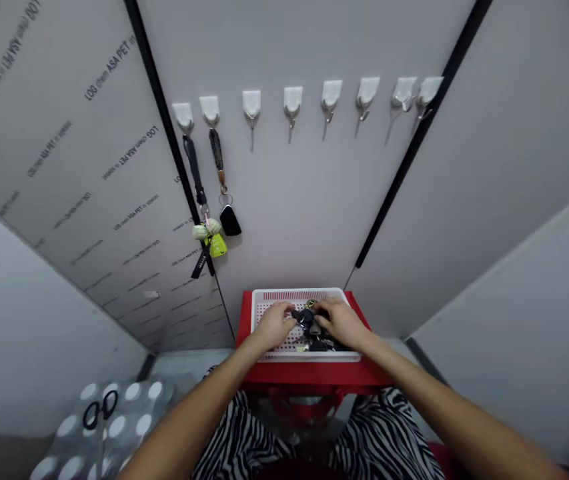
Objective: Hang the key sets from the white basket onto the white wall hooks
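Note:
A white slotted plastic basket (269,357) holds a cluster of dark keychains (317,343) with metal rings, mostly in its right half. Both my hands reach into it. My left hand (275,325) is closed at the fingertips on the left end of a dark keychain (306,316). From the other side, the curled fingers of my right hand (341,323) grip the same bunch, partly hiding it. A round gold-coloured piece (310,304) shows between the hands. I cannot make out the separate keys.
The basket stands on a red box (309,377). White hooks (293,99) line the wall; the two leftmost carry a keychain with a lime-green fob (215,245) and one with a black fob (230,221). Black-handled scissors (100,409) lie on dotted fabric (134,393) at lower left.

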